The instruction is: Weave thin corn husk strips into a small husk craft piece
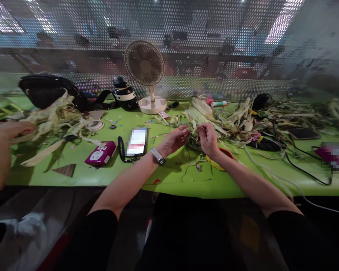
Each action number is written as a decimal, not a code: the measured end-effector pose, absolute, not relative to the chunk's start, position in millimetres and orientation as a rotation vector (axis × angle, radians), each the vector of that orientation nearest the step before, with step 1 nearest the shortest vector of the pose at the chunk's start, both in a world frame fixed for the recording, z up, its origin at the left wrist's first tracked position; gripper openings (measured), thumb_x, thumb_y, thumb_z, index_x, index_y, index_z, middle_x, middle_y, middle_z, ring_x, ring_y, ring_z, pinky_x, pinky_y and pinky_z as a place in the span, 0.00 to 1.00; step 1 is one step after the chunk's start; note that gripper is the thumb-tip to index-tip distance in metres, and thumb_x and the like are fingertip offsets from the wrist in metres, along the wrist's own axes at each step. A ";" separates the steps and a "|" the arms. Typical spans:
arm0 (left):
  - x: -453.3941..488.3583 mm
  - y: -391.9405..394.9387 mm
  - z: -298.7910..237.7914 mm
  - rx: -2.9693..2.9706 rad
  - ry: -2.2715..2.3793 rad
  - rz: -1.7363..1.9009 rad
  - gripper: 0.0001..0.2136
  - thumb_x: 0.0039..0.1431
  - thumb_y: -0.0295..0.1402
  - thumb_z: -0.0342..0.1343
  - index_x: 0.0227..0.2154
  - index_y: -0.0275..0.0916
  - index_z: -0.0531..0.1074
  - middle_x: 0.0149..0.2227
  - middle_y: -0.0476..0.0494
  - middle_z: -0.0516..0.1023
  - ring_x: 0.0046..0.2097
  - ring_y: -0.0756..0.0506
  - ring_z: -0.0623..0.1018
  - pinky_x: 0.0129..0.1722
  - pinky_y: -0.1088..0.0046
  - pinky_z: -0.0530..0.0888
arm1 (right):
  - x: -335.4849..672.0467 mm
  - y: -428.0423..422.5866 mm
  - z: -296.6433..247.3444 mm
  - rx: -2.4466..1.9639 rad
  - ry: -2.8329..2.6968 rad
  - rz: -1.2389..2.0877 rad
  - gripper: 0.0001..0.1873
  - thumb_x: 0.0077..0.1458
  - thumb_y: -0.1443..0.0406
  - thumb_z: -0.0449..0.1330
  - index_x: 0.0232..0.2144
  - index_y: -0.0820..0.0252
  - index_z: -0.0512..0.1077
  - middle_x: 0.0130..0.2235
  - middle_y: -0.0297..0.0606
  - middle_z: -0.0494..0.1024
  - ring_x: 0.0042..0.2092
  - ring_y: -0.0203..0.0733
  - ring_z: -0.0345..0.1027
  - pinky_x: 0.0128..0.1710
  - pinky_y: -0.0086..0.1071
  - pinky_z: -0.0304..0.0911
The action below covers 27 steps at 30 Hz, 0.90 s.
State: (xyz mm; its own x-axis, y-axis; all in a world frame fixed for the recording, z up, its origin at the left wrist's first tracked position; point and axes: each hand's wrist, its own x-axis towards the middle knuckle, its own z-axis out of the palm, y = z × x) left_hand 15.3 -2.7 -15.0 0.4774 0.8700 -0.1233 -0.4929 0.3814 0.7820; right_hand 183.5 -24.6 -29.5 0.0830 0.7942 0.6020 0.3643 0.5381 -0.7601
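Both of my hands meet over the table, at the near edge of a heap of pale green corn husks (205,109). My left hand (175,141), with a white watch (158,156) on its wrist, has its fingertips closed on a strip of husk. From the other side my right hand (208,139) pinches the husk close to the left fingertips. The exact strip between the fingers is partly hidden. Under my right wrist lies a yellow and red ring-shaped object (216,165), mostly covered by the hand and husks.
A fan (144,66), a black bottle (124,94) and a black bag (52,90) stand along the perforated screen. A lit phone (136,142) and purple pouch (101,154) lie left. Another person's hand (21,128) touches husks at far left. Cables (307,171) cross the right side.
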 end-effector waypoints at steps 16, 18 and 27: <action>27.8 -20.0 -16.8 1.089 0.768 0.998 0.16 0.49 0.47 0.69 0.34 0.40 0.77 0.27 0.50 0.78 0.30 0.50 0.76 0.28 0.75 0.68 | 187.8 -30.0 -28.7 -1.113 -1.761 0.090 0.27 0.64 0.41 0.44 0.36 0.54 0.68 0.32 0.41 0.78 0.32 0.43 0.72 0.34 0.36 0.66; 28.0 -18.7 -17.5 1.135 0.773 1.036 0.19 0.47 0.48 0.69 0.35 0.40 0.78 0.29 0.50 0.80 0.32 0.49 0.78 0.28 0.75 0.70 | 187.6 -29.8 -29.2 -1.132 -1.736 0.084 0.24 0.64 0.43 0.47 0.36 0.55 0.68 0.31 0.41 0.78 0.31 0.43 0.72 0.32 0.36 0.65; 20.9 -6.5 -17.7 1.472 0.721 1.171 0.14 0.52 0.44 0.66 0.33 0.37 0.79 0.32 0.49 0.78 0.35 0.51 0.73 0.37 0.75 0.71 | 185.0 -27.3 -25.6 -1.148 -1.612 0.273 0.16 0.62 0.50 0.53 0.32 0.55 0.64 0.26 0.34 0.73 0.25 0.38 0.65 0.28 0.33 0.60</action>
